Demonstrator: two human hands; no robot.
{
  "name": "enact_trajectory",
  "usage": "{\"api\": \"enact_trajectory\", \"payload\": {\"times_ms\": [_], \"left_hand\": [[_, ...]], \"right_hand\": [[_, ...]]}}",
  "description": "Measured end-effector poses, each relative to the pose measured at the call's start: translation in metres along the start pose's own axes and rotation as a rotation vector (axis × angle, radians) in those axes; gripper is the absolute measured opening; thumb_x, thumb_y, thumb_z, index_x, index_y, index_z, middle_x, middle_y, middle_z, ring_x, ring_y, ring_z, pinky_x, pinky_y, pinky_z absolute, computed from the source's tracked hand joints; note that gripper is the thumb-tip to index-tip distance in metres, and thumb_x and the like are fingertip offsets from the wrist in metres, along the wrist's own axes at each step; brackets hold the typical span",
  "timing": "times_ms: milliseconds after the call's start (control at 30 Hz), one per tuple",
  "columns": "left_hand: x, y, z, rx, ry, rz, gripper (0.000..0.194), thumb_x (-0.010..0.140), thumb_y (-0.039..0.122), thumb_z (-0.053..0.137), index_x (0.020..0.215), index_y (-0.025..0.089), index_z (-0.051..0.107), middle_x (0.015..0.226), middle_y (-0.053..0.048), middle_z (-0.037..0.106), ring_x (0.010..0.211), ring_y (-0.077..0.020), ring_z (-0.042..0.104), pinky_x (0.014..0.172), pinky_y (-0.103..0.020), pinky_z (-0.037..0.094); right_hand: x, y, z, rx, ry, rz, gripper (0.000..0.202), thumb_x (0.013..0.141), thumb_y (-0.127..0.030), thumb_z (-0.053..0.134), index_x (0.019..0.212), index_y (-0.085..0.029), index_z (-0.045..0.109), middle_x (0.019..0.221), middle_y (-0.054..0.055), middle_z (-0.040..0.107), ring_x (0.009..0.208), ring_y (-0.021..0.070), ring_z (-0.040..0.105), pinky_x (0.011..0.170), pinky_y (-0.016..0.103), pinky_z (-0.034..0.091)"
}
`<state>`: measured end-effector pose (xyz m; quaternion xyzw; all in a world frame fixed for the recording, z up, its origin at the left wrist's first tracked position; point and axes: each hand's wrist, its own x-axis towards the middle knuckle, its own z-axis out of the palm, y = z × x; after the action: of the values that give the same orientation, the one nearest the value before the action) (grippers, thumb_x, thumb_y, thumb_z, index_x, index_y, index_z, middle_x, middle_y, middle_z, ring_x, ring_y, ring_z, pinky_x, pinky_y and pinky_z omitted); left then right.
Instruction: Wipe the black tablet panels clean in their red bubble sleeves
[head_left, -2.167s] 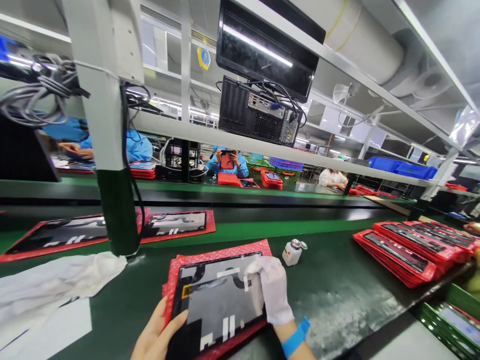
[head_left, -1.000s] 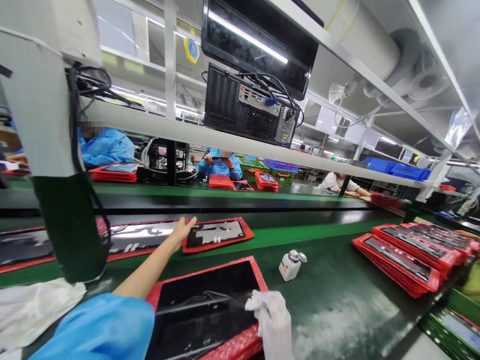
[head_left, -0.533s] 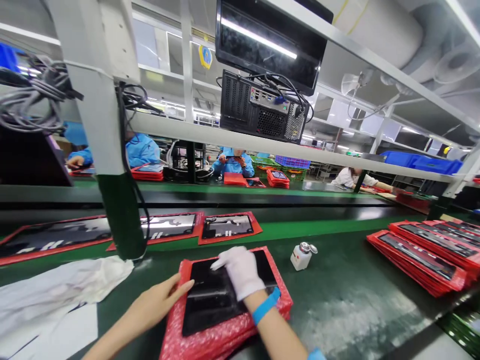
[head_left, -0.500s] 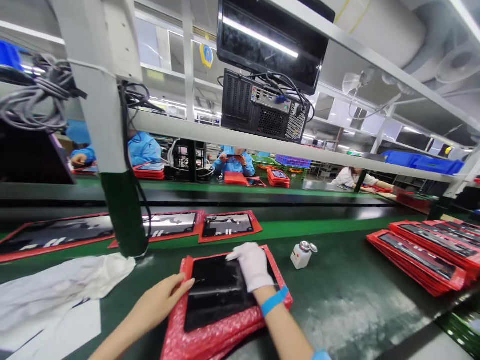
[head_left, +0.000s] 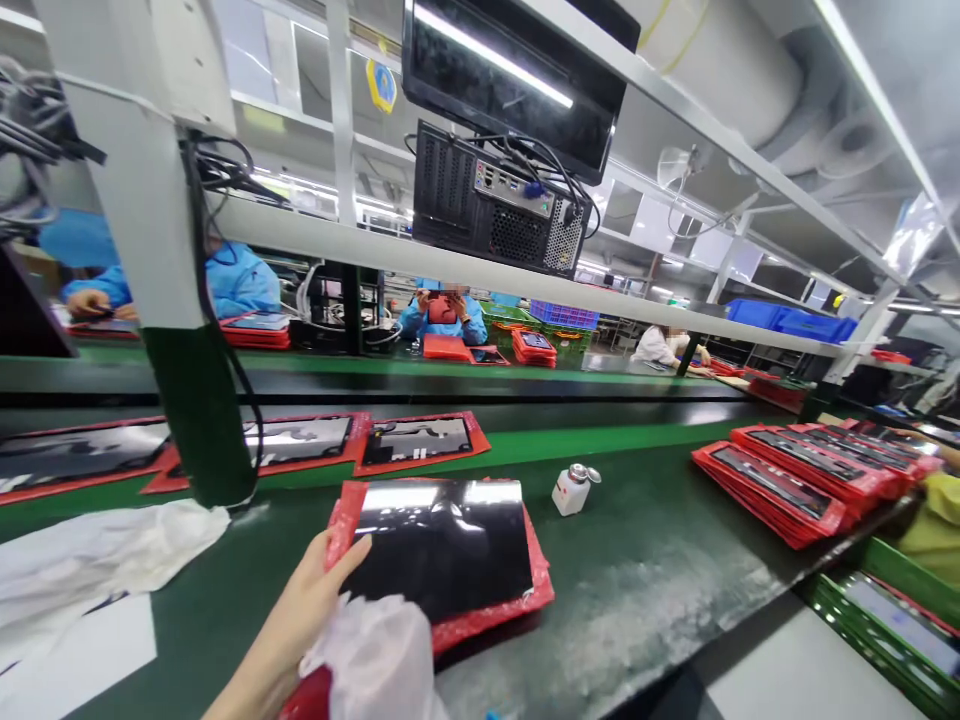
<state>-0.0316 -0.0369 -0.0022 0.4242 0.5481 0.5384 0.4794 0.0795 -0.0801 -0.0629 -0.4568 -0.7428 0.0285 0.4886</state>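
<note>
1. I see the left hand [head_left: 300, 610] bare at the lower left, its fingers loosely open and its thumb pressed on the near-left corner of the black panel [head_left: 442, 545]; it steadies the panel rather than closing on it.
2. The right hand [head_left: 375, 655] wears a white glove and sits at the bottom edge, blurred and very close to the lens. I cannot tell whether its grip is open or closed, or whether it holds anything.
3. The black panel lies flat, glossy face up, on a red bubble-wrap sleeve [head_left: 536, 575] in the near middle of the green worktop [head_left: 660, 560].
4. A small white bottle [head_left: 571, 490] with a metal cap stands just to the right of the panel, apart from it.
5. A crumpled white cloth [head_left: 97, 550] lies at the left, near the green-wrapped post [head_left: 199, 410].
6. Three more panels in red sleeves [head_left: 420, 440] lie in a row on the belt beyond.
7. A stack of red-sleeved panels [head_left: 787, 480] sits at the right.
8. Other workers in blue coats [head_left: 442, 315] sit at the far line.
</note>
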Motion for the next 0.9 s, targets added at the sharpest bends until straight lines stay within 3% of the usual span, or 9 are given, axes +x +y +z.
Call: {"api": "enact_trajectory", "payload": {"times_ms": [100,233,300,433,533,633,733,833,900], "left_hand": [[-0.011,0.002,-0.002,-0.218,-0.078,-0.061,0.059,0.046,0.057,0.085,0.094,0.027,0.066,0.103,0.001,0.073,0.114,-0.0263,0.059,0.103,-0.033,0.042],[-0.024,0.004,-0.005,-0.314,-0.041,-0.052,0.059,0.044,0.052,0.089,0.095,0.027,0.071,0.116,0.0,0.073,0.131,-0.0258,0.051,0.116,-0.031,0.028],[-0.028,0.002,-0.005,-0.333,-0.033,-0.037,0.061,0.047,0.052,0.088,0.1,0.027,0.071,0.121,0.0,0.072,0.135,-0.0256,0.047,0.118,-0.033,0.026],[-0.035,-0.002,-0.003,-0.331,-0.046,0.011,0.067,0.048,0.053,0.087,0.107,0.027,0.072,0.125,0.0,0.071,0.138,-0.0259,0.043,0.119,-0.034,0.024],[-0.037,-0.003,-0.005,-0.331,-0.046,0.062,0.063,0.05,0.05,0.087,0.106,0.026,0.073,0.124,0.0,0.071,0.139,-0.0265,0.043,0.119,-0.033,0.023],[-0.035,-0.003,-0.01,-0.375,-0.02,-0.013,0.038,0.065,0.041,0.081,0.098,0.023,0.075,0.121,-0.001,0.073,0.138,-0.0241,0.045,0.119,-0.031,0.023],[-0.031,0.0,-0.016,-0.47,-0.037,-0.179,0.021,0.081,0.027,0.068,0.099,0.02,0.074,0.112,-0.004,0.076,0.125,-0.0228,0.058,0.113,-0.035,0.035],[-0.031,0.005,-0.018,-0.526,-0.096,-0.31,0.027,0.079,0.013,0.067,0.105,0.019,0.072,0.096,-0.008,0.079,0.099,-0.028,0.073,0.096,-0.044,0.052],[-0.033,0.008,-0.017,-0.564,-0.145,-0.414,0.029,0.076,0.011,0.069,0.104,0.016,0.072,0.086,-0.009,0.08,0.083,-0.0312,0.076,0.084,-0.047,0.058]], "right_hand": [[0.002,0.004,-0.019,0.12,0.023,-0.007,0.036,0.098,-0.025,0.042,0.073,-0.026,0.068,0.068,-0.002,0.069,0.068,0.0156,0.066,0.074,0.028,0.055],[0.017,0.047,-0.086,0.157,0.352,0.219,0.039,0.096,-0.013,0.036,0.075,-0.022,0.067,0.081,0.0,0.07,0.082,0.0139,0.065,0.092,0.031,0.048],[0.037,0.063,-0.113,0.0,0.369,0.227,0.031,0.09,-0.009,0.046,0.075,-0.022,0.069,0.084,0.001,0.07,0.088,0.0164,0.063,0.092,0.032,0.046],[0.089,0.058,-0.125,-0.138,-0.075,0.029,0.03,0.087,-0.004,0.053,0.08,-0.023,0.075,0.087,-0.001,0.074,0.093,0.016,0.064,0.088,0.028,0.046],[0.12,0.042,-0.116,-0.201,-0.476,-0.017,0.02,0.083,-0.008,0.063,0.076,-0.02,0.077,0.066,-0.004,0.07,0.063,0.012,0.062,0.059,0.021,0.044],[0.134,0.033,-0.122,-0.256,-0.55,-0.012,0.016,0.074,-0.006,0.071,0.061,-0.016,0.072,0.054,-0.004,0.063,0.052,0.0102,0.054,0.051,0.021,0.037],[0.138,0.02,-0.153,-0.282,-0.465,-0.111,0.019,0.077,-0.004,0.067,0.07,-0.02,0.074,0.069,-0.002,0.07,0.065,0.0126,0.059,0.065,0.024,0.042],[0.128,0.0,-0.183,-0.252,-0.144,-0.219,0.031,0.08,0.004,0.057,0.083,-0.022,0.072,0.085,-0.001,0.073,0.081,0.0153,0.061,0.08,0.028,0.045],[0.111,-0.013,-0.184,-0.134,0.036,-0.207,0.032,0.085,0.004,0.049,0.085,-0.022,0.068,0.088,-0.001,0.072,0.087,0.0146,0.062,0.085,0.028,0.046]]}}
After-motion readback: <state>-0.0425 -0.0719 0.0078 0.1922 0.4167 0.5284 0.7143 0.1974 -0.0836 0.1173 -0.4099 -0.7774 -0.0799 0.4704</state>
